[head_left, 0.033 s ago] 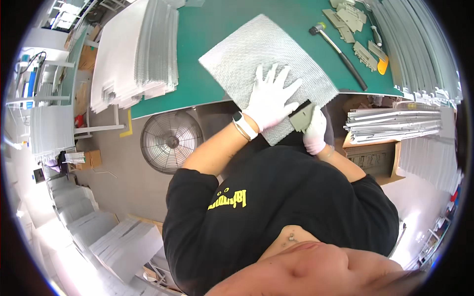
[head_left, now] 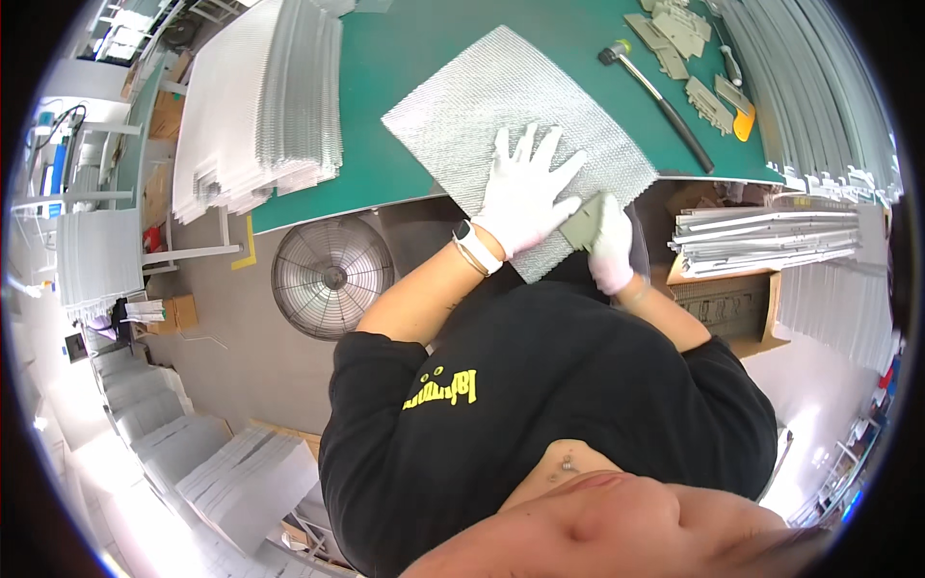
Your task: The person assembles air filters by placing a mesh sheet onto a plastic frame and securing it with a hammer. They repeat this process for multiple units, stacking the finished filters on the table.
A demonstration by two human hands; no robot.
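Observation:
A silvery mesh-textured sheet (head_left: 525, 91) lies aslant on the green table (head_left: 385, 58), its near corner jutting past the table edge towards my body. Flat on the sheet, fingers spread, rests my gloved left hand (head_left: 530, 188). My gloved right hand (head_left: 611, 249) pinches a thin grey-green plastic plate (head_left: 581, 229) at the sheet's near right edge. The plate meets or overlaps the sheet there; my fingers hide the exact contact. My left thumb is close to the plate.
A mallet (head_left: 665, 106) lies to the right, near several grey-green plates (head_left: 679, 34), an orange-ended tool (head_left: 744, 125) and a screwdriver (head_left: 732, 67). Stacked sheets (head_left: 236, 106) stand left, more panels (head_left: 809, 96) far right. A floor fan (head_left: 333, 277) and a box of strips (head_left: 771, 241) are below.
My right hand has brought the plate slightly left and up, against the sheet's edge. The sheet has shifted very slightly left. My left hand stays flat on it.

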